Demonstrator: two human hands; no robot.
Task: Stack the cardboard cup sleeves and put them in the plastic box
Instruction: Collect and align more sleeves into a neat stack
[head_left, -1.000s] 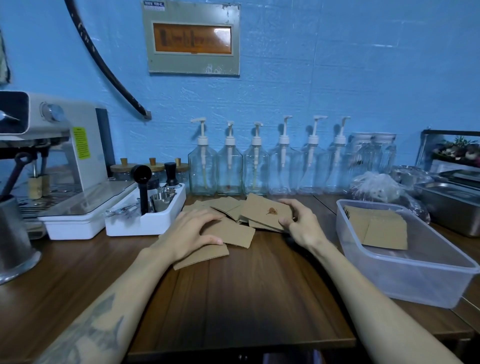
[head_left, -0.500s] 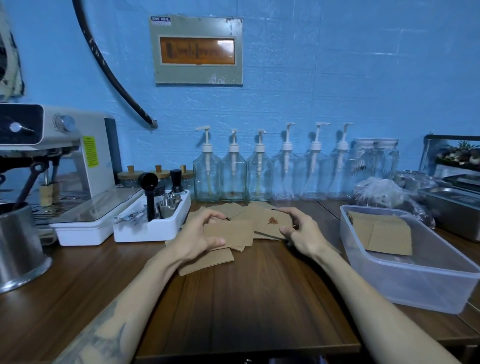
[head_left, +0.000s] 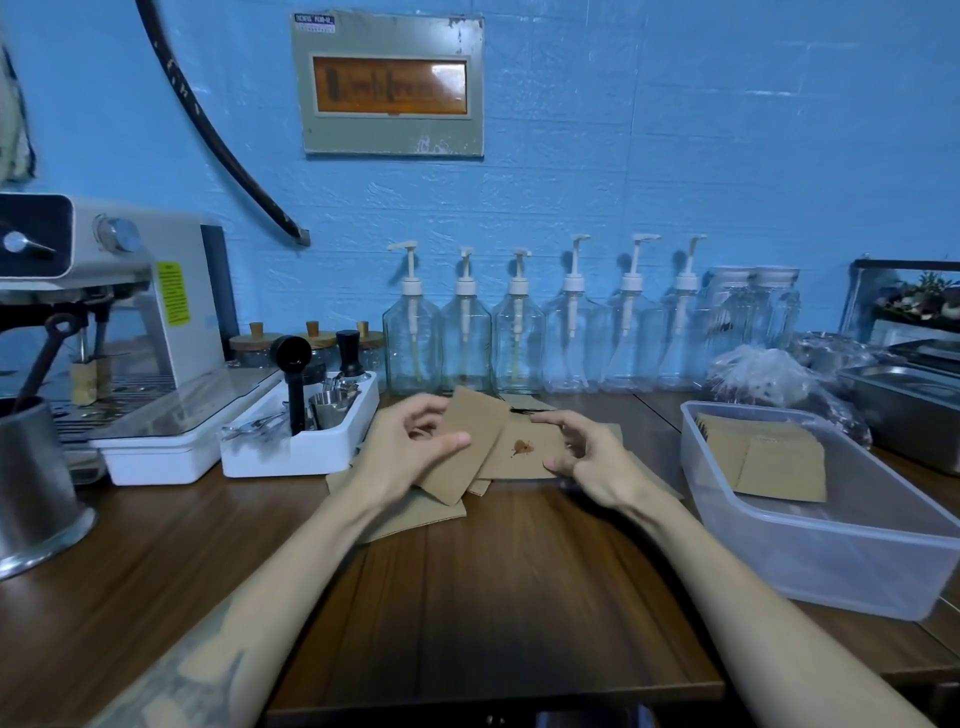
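On the dark wooden table (head_left: 493, 597), left hand (head_left: 410, 457) grips a flat brown cardboard sleeve (head_left: 467, 452), right hand (head_left: 587, 457) pinches a stained one (head_left: 524, 449) beside the clear plastic box (head_left: 831, 551).

Loose cup sleeves (head_left: 524, 449) piled mid-table (head_left: 493, 597) under my hands, plastic box (head_left: 831, 551) to the right with stacked sleeves (head_left: 769, 457) inside, utensil tray (head_left: 291, 457) left of the pile, coffee machine (head_left: 104, 312) far left, pump bottles (head_left: 519, 338) behind along the wall
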